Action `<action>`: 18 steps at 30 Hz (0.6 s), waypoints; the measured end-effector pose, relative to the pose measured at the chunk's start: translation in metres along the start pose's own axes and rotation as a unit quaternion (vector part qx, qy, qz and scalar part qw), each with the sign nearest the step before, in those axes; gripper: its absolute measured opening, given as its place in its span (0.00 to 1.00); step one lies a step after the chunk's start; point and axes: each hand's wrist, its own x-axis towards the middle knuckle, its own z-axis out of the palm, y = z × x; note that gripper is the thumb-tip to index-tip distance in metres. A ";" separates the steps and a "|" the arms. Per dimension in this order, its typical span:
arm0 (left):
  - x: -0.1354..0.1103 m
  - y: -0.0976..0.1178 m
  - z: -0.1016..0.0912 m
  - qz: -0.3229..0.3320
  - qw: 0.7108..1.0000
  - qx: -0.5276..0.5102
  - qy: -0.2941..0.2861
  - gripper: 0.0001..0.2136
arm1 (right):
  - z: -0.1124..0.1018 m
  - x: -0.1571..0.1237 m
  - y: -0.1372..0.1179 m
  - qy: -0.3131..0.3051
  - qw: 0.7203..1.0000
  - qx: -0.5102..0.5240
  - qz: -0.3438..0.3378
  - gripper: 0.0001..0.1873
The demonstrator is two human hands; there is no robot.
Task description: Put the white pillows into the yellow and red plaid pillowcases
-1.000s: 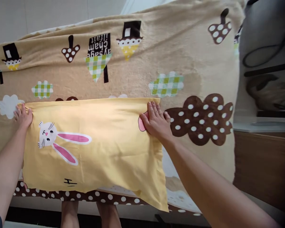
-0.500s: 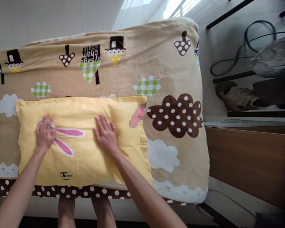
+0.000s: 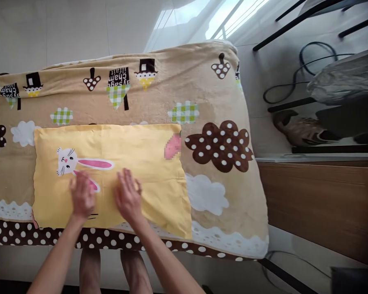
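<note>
A yellow pillowcase (image 3: 159,179) printed with a white rabbit face and pink ears lies spread on a beige patterned blanket (image 3: 159,90). It looks nearly flat, with a few soft wrinkles toward its right side. My left hand (image 3: 83,195) is over the lower rabbit ear, open, its fingers a little blurred. Close to the middle of the cloth, my right hand (image 3: 128,196) is open too, fingers stretched toward the far edge. Neither hand holds anything. Whether the palms press on the cloth or hover just above it, I cannot tell.
The blanket covers a bed-like surface with a brown dotted near border (image 3: 15,233). To the right stand a wooden board (image 3: 313,204) and dark metal bars. A cable (image 3: 303,61) and a grey plastic bag (image 3: 340,81) lie beyond. My legs (image 3: 90,269) are at the near edge.
Both hands have moved nearer to me and closer together, away from the rabbit's face and the right part. The rabbit's face is now uncovered, and the yellow cloth looks smoother.
</note>
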 end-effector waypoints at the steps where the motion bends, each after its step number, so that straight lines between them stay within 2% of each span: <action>1: 0.005 0.016 0.012 0.029 0.999 0.001 -0.027 0.28 | 0.013 0.002 -0.013 -0.014 1.000 0.000 -0.026 0.32; 2: 0.008 0.025 0.023 0.047 0.998 0.004 -0.046 0.28 | 0.025 0.003 -0.017 -0.022 0.999 -0.004 -0.041 0.32; 4: 0.006 0.025 0.043 0.049 0.997 0.016 -0.051 0.28 | 0.046 -0.003 -0.003 -0.027 0.998 -0.018 -0.053 0.31; 6: -0.005 0.006 0.056 0.035 0.998 0.029 -0.032 0.29 | 0.059 -0.019 0.034 -0.023 0.998 -0.040 -0.039 0.32; 9: -0.024 -0.027 0.066 0.016 0.999 0.038 -0.017 0.31 | 0.066 -0.056 0.104 -0.030 0.997 -0.078 0.006 0.33; 12: -0.040 -0.051 0.067 -0.025 0.998 0.049 -0.005 0.32 | 0.060 -0.102 0.165 -0.027 0.991 -0.115 0.057 0.34; 14: -0.052 -0.066 0.064 -0.082 0.994 0.071 0.021 0.32 | 0.051 -0.130 0.197 -0.027 0.986 -0.142 0.088 0.35; 16: -0.068 -0.089 0.058 -0.151 0.983 0.081 0.061 0.32 | 0.040 -0.152 0.219 -0.043 0.981 -0.161 0.096 0.35; 18: -0.087 -0.118 0.051 -0.197 0.974 0.073 0.080 0.32 | 0.028 -0.165 0.229 -0.060 0.979 -0.170 0.094 0.34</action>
